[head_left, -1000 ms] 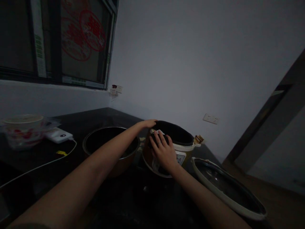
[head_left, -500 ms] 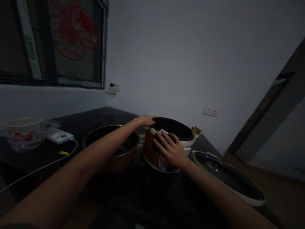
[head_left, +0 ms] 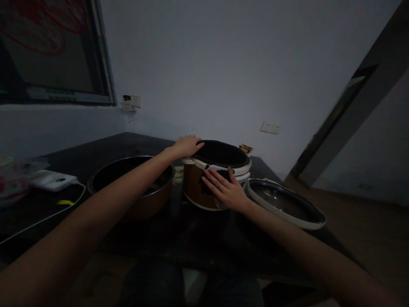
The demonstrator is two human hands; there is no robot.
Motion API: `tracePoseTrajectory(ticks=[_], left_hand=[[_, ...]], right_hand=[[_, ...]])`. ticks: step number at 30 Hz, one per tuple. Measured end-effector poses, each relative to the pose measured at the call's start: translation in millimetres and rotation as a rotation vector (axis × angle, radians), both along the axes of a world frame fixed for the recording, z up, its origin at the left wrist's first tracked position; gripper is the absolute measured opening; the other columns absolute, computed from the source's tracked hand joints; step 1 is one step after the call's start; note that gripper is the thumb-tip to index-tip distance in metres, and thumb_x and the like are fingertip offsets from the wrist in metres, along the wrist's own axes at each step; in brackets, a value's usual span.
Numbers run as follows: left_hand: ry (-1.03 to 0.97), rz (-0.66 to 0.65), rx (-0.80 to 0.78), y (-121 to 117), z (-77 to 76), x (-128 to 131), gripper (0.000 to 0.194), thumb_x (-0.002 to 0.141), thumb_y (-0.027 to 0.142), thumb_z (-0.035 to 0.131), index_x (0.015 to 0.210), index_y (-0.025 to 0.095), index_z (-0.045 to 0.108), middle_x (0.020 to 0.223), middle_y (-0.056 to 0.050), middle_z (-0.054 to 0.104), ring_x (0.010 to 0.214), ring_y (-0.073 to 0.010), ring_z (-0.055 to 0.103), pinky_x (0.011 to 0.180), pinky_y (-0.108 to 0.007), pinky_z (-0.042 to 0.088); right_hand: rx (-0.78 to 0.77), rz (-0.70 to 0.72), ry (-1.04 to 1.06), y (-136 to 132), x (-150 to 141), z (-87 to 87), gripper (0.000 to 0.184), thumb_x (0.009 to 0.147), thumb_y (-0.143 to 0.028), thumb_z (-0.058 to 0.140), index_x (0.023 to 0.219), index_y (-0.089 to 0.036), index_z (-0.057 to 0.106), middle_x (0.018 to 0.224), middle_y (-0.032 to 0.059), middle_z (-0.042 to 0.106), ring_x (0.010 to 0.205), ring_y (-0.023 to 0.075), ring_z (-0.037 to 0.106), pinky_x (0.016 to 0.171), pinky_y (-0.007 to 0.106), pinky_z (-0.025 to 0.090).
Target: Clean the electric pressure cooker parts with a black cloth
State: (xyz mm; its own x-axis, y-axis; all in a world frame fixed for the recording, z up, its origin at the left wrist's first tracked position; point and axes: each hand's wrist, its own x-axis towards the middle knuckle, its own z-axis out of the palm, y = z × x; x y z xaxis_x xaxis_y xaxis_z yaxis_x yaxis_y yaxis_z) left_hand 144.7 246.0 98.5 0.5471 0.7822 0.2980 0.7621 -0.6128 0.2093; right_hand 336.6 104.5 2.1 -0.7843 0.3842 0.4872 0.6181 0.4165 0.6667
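A brown and cream rice cooker (head_left: 194,187) stands on the dark counter (head_left: 105,147) with its lid off and its dark inside showing. My left hand (head_left: 186,146) lies on the cooker's far left rim, fingers curled over the edge. My right hand (head_left: 225,190) presses a dark cloth (head_left: 204,186) flat against the cooker's front wall, fingers stretched out. A metal inner pot (head_left: 131,183) sits just left of the cooker.
The glass lid (head_left: 284,204) with a cream rim lies right of the cooker near the counter's edge. A white power bank (head_left: 51,180) with a cable (head_left: 44,217) lies at far left. Wall sockets (head_left: 270,127) are behind; a window (head_left: 54,47) is upper left.
The view has swung right and down. My right hand with the cloth has slid a little down and right on the cooker's front. My left hand stays on the rim.
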Motion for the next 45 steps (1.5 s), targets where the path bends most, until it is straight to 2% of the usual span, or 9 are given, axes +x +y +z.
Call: tracePoseTrajectory(ticks=[8, 12, 18, 22, 26, 30, 39, 42, 45], left_hand=[[-0.099, -0.169, -0.071, 15.4, -5.1, 9.2, 0.048, 0.097, 0.035, 0.025, 0.126, 0.016, 0.058, 0.135, -0.006, 0.059, 0.122, -0.0174, 0.053, 0.101, -0.024, 0.036], [-0.155, -0.148, -0.051, 24.6, -9.3, 6.0, 0.050, 0.097, 0.036, 0.024, 0.126, 0.015, 0.058, 0.135, -0.008, 0.058, 0.124, -0.0199, 0.052, 0.103, -0.028, 0.035], [-0.191, -0.159, -0.077, 36.7, -18.2, 6.3, 0.047, 0.098, 0.034, 0.023, 0.125, 0.019, 0.059, 0.135, -0.004, 0.058, 0.125, -0.0192, 0.051, 0.103, -0.028, 0.035], [-0.223, -0.181, -0.093, 40.1, -19.5, 7.1, 0.040, 0.099, 0.038, 0.034, 0.122, 0.016, 0.058, 0.132, -0.009, 0.058, 0.123, -0.0219, 0.052, 0.106, -0.042, 0.036], [-0.237, -0.172, -0.100, 43.2, -20.4, 7.2, 0.036, 0.093, 0.041, 0.051, 0.118, 0.017, 0.059, 0.128, -0.010, 0.058, 0.116, -0.0252, 0.055, 0.100, -0.050, 0.042], [-0.226, -0.145, -0.109, 44.7, -22.2, 6.7, 0.032, 0.092, 0.037, 0.055, 0.116, 0.017, 0.059, 0.124, -0.009, 0.059, 0.109, -0.0246, 0.058, 0.094, -0.047, 0.047], [-0.197, -0.141, -0.104, 38.9, -19.8, 5.0, 0.029, 0.092, 0.034, 0.056, 0.114, 0.016, 0.060, 0.121, -0.009, 0.060, 0.109, -0.0239, 0.059, 0.093, -0.047, 0.048], [-0.189, -0.142, -0.101, 37.7, -19.3, 3.6, 0.029, 0.092, 0.035, 0.056, 0.113, 0.016, 0.060, 0.122, -0.009, 0.060, 0.109, -0.0241, 0.058, 0.093, -0.047, 0.048], [-0.183, -0.142, -0.102, 38.0, -19.2, 3.2, 0.028, 0.092, 0.035, 0.056, 0.113, 0.016, 0.061, 0.122, -0.009, 0.060, 0.110, -0.0242, 0.058, 0.094, -0.047, 0.047]], right_hand=[[-0.093, -0.052, -0.382, -1.9, -17.2, -72.6, 0.054, 0.092, -0.018, 0.034, 0.146, -0.015, 0.035, 0.155, 0.0022, 0.031, 0.143, 0.0184, 0.026, 0.115, 0.039, 0.026], [-0.117, -0.060, -0.392, -1.4, -17.1, -82.5, 0.055, 0.090, -0.020, 0.037, 0.144, -0.018, 0.038, 0.154, -0.0005, 0.033, 0.143, 0.0179, 0.026, 0.116, 0.038, 0.024], [-0.115, -0.006, -0.222, 0.6, -15.5, -33.5, 0.062, 0.085, -0.015, 0.042, 0.146, -0.012, 0.034, 0.155, 0.0030, 0.031, 0.144, 0.0201, 0.021, 0.116, 0.039, 0.025], [-0.068, -0.038, -0.133, 2.0, -18.6, 10.4, 0.062, 0.088, -0.012, 0.040, 0.148, -0.011, 0.026, 0.156, 0.0045, 0.026, 0.145, 0.0208, 0.019, 0.116, 0.043, 0.024], [-0.014, -0.094, -0.046, 4.4, -28.3, 25.3, 0.060, 0.090, -0.011, 0.037, 0.149, -0.013, 0.023, 0.157, 0.0043, 0.024, 0.145, 0.0224, 0.020, 0.117, 0.051, 0.019], [0.011, -0.151, 0.020, 10.5, -40.0, 1.7, 0.058, 0.092, -0.016, 0.038, 0.149, -0.010, 0.023, 0.158, 0.0073, 0.020, 0.146, 0.0266, 0.015, 0.117, 0.056, 0.014], [-0.070, -0.069, -0.081, 19.9, -53.1, -107.2, 0.067, 0.071, -0.002, 0.036, 0.137, -0.010, 0.048, 0.149, 0.0046, 0.042, 0.142, 0.0213, 0.028, 0.121, 0.042, 0.009], [-0.076, -0.050, -0.096, 21.4, -53.2, -116.0, 0.064, 0.071, -0.004, 0.037, 0.132, -0.013, 0.054, 0.146, 0.0031, 0.047, 0.142, 0.0205, 0.028, 0.121, 0.041, 0.010], [-0.083, -0.042, -0.106, 21.1, -51.2, -95.5, 0.062, 0.075, -0.008, 0.041, 0.135, -0.014, 0.051, 0.147, 0.0031, 0.045, 0.143, 0.0205, 0.025, 0.121, 0.039, 0.012]])
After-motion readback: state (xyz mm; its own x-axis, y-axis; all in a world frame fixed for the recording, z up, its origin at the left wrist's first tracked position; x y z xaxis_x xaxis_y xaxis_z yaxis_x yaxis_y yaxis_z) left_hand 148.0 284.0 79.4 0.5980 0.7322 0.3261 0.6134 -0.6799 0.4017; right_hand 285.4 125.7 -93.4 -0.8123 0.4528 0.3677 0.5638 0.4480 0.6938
